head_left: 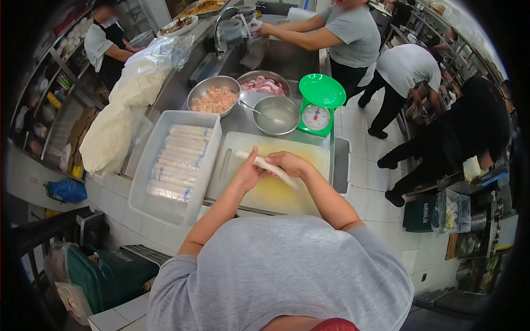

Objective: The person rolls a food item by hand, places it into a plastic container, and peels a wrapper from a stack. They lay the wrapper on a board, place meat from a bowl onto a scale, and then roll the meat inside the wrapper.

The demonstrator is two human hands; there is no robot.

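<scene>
Over a white cutting board [265,197] with a yellowish middle, I hold a long pale spring roll [282,175] that slants down to the right. My left hand [249,172] is closed round its upper left end, with the tip sticking out past the thumb. The fingers of my right hand [291,164] grip it near the middle. Left of the board, a translucent plastic bin [211,160] contains several similar rolls [179,157] lying in a stack, with clear film and blue marks at their ends.
Behind the board stand a metal bowl of orange-pink filling [214,100], a bowl of sliced raw meat [264,85], a bowl [276,126] with pale liquid and a spoon, and a green scale [316,117]. A large pale wrapped bundle [124,105] lies left. Co-workers stand beyond and right.
</scene>
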